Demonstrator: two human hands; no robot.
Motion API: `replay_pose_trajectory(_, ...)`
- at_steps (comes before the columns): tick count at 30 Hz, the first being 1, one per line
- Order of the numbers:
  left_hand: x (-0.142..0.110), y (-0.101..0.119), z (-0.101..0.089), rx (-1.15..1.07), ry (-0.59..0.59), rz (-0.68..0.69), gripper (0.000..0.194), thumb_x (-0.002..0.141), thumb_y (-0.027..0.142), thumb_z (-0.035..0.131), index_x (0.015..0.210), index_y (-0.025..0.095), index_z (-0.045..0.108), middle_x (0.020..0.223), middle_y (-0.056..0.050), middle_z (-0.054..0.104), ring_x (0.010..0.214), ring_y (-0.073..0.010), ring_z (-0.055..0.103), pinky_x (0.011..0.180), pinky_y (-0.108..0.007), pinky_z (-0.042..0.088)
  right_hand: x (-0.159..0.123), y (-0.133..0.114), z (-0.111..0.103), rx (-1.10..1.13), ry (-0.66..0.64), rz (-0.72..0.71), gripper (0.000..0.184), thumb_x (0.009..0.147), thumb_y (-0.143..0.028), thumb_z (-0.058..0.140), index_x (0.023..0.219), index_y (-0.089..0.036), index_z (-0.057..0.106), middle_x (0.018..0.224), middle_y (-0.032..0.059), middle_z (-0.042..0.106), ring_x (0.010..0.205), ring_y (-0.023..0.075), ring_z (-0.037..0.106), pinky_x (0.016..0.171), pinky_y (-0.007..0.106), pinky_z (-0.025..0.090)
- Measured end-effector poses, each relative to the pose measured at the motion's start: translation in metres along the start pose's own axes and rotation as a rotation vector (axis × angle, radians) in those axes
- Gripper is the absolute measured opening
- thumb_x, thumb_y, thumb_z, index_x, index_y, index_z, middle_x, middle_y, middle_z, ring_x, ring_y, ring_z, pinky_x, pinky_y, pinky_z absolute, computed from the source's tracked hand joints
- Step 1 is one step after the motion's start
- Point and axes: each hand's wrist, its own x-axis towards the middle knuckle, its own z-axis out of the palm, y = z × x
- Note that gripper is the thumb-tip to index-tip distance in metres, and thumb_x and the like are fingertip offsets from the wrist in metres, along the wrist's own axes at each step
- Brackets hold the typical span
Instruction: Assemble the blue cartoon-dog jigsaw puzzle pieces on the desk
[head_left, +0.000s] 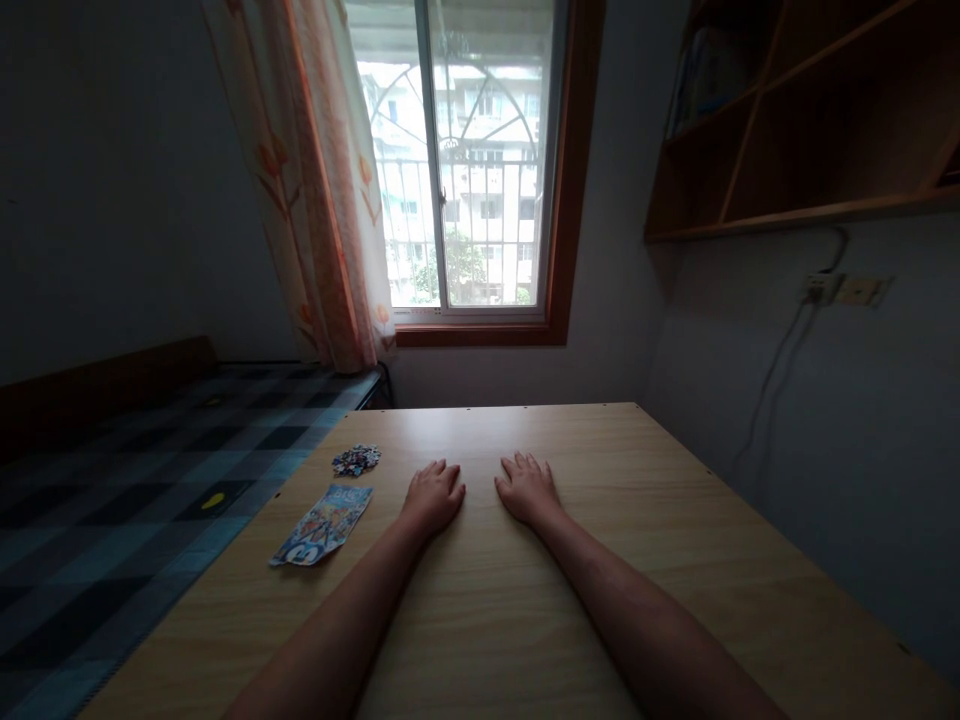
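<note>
My left hand (435, 496) rests palm down on the wooden table (495, 620), its fingers stretched forward and holding nothing. Across a short gap, my right hand (527, 487) also lies flat on the tabletop with its fingers spread. To the left of my left hand is a small heap of multicoloured pieces (356, 460) that look like jigsaw pieces. Nearer to me than the heap lies a bluish printed packet or sheet (324, 525) with colourful pictures, slightly creased. Neither hand touches the heap or the packet.
A bed with a checked cover (217, 480) adjoins the table's left side. Beyond the far edge are a window (487, 180) and a flowered curtain (315, 190). On the right wall hang a wooden shelf (739, 160) and a socket with a cord (821, 290).
</note>
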Motion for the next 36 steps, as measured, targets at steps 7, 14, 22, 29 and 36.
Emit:
replay_pose_trajectory(7,-0.002,0.001,0.000,-0.001,0.005,0.000,0.046,0.095,0.042,0.048,0.135,0.023,0.058,0.148,-0.013,0.050,0.138,-0.0288,0.043,0.115,-0.043,0.030,0.000,0.000,0.000,-0.004,-0.009,0.005,0.061,0.098,-0.053,0.033,0.152,-0.026,0.039,0.163,0.0101,0.028,0.150,0.0296,0.021,0.118,0.052,0.007)
replay_pose_trajectory(14,-0.001,0.003,-0.001,0.010,-0.004,-0.004,0.047,0.094,0.042,0.047,0.135,0.022,0.058,0.148,-0.013,0.050,0.137,-0.0294,0.043,0.114,-0.044,0.031,0.000,0.001,0.000,-0.006,-0.004,0.001,0.060,0.098,-0.052,0.034,0.152,-0.026,0.040,0.163,0.0101,0.029,0.150,0.0298,0.021,0.118,0.052,0.007)
replay_pose_trajectory(22,-0.010,0.013,-0.004,0.018,-0.006,-0.016,0.044,0.097,0.039,0.043,0.135,0.023,0.057,0.148,-0.012,0.050,0.137,-0.0296,0.042,0.114,-0.048,0.029,-0.003,0.002,-0.001,-0.024,-0.027,-0.002,0.059,0.098,-0.050,0.032,0.152,-0.026,0.039,0.163,0.0101,0.028,0.150,0.0298,0.021,0.118,0.052,0.007)
replay_pose_trajectory(29,-0.011,0.016,-0.006,0.017,0.004,-0.014,0.039,0.097,0.038,0.043,0.129,0.025,0.059,0.143,-0.011,0.054,0.133,-0.0281,0.044,0.112,-0.046,0.031,-0.001,0.004,0.000,-0.048,-0.046,-0.001,0.060,0.099,-0.051,0.030,0.154,-0.026,0.035,0.164,0.0098,0.026,0.151,0.0291,0.018,0.118,0.052,0.006)
replay_pose_trajectory(36,-0.015,0.021,-0.007,0.037,0.014,-0.010,0.034,0.098,0.037,0.040,0.122,0.023,0.060,0.135,-0.011,0.057,0.129,-0.0277,0.047,0.109,-0.045,0.033,0.003,0.009,0.001,-0.064,-0.086,-0.040,0.062,0.101,-0.051,0.027,0.157,-0.025,0.030,0.165,0.0128,0.020,0.152,0.0335,0.015,0.117,0.058,0.006)
